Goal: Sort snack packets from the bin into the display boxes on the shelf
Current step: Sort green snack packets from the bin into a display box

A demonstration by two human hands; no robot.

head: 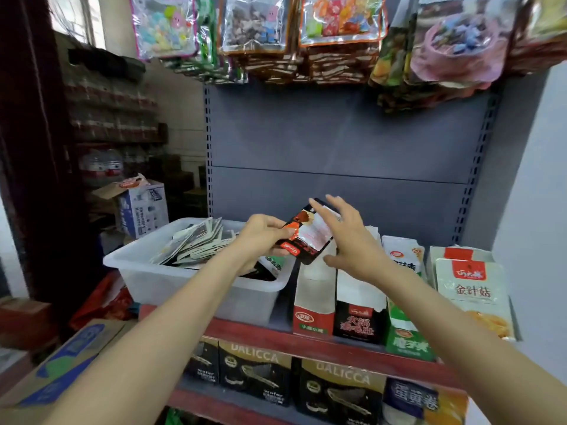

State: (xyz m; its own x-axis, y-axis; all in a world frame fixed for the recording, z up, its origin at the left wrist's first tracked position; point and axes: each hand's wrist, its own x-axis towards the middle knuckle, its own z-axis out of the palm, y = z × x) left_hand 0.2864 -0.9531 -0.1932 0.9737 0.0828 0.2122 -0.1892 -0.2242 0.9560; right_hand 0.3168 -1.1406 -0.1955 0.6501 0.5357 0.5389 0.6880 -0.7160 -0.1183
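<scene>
Item: one black-and-red snack packet [302, 237], held above the gap between bin and display boxes, clear of both. Left hand [264, 237]: pinches the packet at its lower left edge, thumb on the face, fingers curled behind. Right hand [346, 237]: released, fingers straight and spread, lying against the packet's right side and gripping nothing. Source: translucent white bin [147, 271] at the left end of the red-edged shelf [306, 343], holding a loose fan of further packets [196, 243] leaning toward its back wall. Destinations: four display boxes along the shelf's right half, namely the red-and-white box [313, 305] just beside the bin, the black box [360, 314] touching it, the green box [405, 326], and the pale yellow box [474, 296] at the right end. Match, as a judgement: the packet's colours suggest the black box, though its print is too blurred to confirm. Risks: the single-edge pinch may let the slick packet twist or slip if the right hand does not take hold; a hasty read could send it to the neighbouring red-and-white box; a packet pushed in askew may catch on the torn box mouth and crumple or tip the box forward off the shelf's front edge.
</scene>
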